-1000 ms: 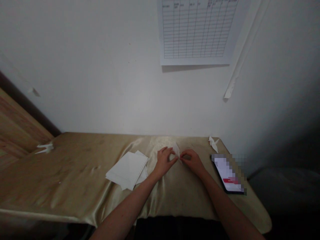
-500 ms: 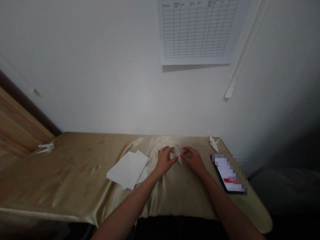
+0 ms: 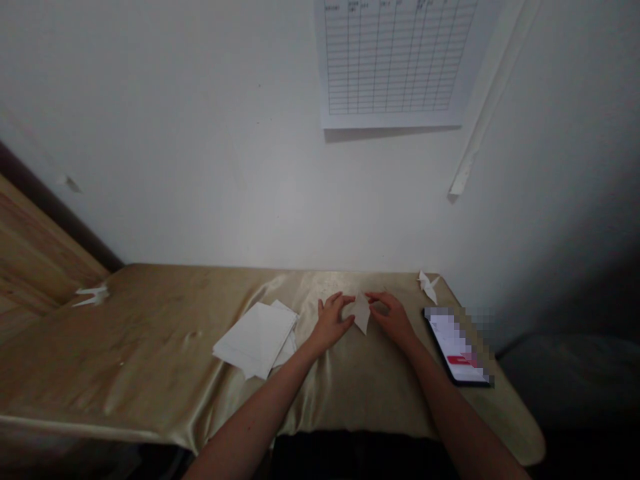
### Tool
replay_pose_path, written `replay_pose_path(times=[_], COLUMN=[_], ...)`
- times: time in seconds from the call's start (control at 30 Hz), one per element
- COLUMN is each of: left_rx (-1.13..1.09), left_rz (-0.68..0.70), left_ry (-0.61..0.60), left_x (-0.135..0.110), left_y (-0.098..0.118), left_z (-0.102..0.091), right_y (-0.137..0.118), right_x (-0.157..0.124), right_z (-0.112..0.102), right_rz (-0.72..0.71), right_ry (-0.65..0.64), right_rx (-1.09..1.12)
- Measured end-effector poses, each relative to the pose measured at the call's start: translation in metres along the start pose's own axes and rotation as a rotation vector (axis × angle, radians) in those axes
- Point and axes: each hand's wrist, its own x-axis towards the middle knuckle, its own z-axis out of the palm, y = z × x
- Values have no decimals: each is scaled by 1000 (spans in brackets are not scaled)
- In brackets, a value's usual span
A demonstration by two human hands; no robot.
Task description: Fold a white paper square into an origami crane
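Between my hands is a small piece of folded white paper (image 3: 362,315), diamond-shaped with a point toward me. My left hand (image 3: 332,321) pinches its left edge between thumb and fingertips. On the opposite edge, my right hand (image 3: 393,317) grips the paper with thumb and index finger. To the left of my hands lies a stack of white paper sheets (image 3: 257,337), slightly fanned out. A folded paper crane (image 3: 429,287) rests near the far right corner of the table.
A gold satin cloth covers the table (image 3: 150,347). A phone (image 3: 457,350) with a lit screen lies on the right. Another folded white paper piece (image 3: 93,295) is at the far left. A printed chart (image 3: 393,67) hangs on the wall behind.
The folded paper has turned from a narrow, tilted view to show its broader face. My fingers have shifted slightly along its edges; the other things stay put.
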Motion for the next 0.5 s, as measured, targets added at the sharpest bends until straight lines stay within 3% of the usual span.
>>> replay_pose_path(times=[0.23, 0.5], left_rx=[-31, -39], left_rz=[42, 143], left_ry=[32, 18], left_x=[3, 8], left_y=[-8, -21], left_z=[-3, -10], right_y=[2, -2], right_x=[-1, -2], right_z=[-5, -7], right_rz=[-44, -47], right_ry=[-63, -260], right_rx=[-108, -256])
